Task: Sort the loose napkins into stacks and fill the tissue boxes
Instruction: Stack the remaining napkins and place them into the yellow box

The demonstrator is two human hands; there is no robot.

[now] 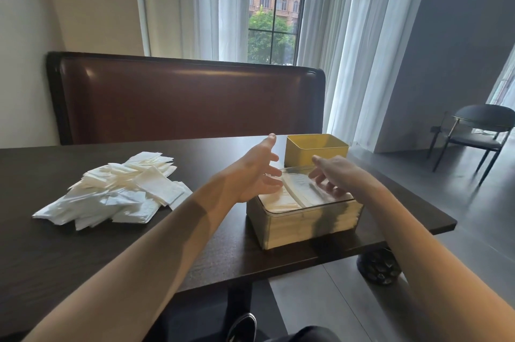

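Observation:
A clear tissue box packed with white napkins stands at the table's right side. A folded napkin stack lies on top of its contents. My left hand hovers over the box's left end with fingers spread and relaxed. Over the box's far right end is my right hand, fingers loosely extended down toward the napkins and holding nothing. Just behind the clear box sits a yellow box; its inside is hidden. A messy pile of loose white napkins lies on the table's left half.
The dark wooden table ends just right of the boxes. A brown padded bench back runs behind it. A dark chair stands on the floor at far right. My shoe shows under the table edge.

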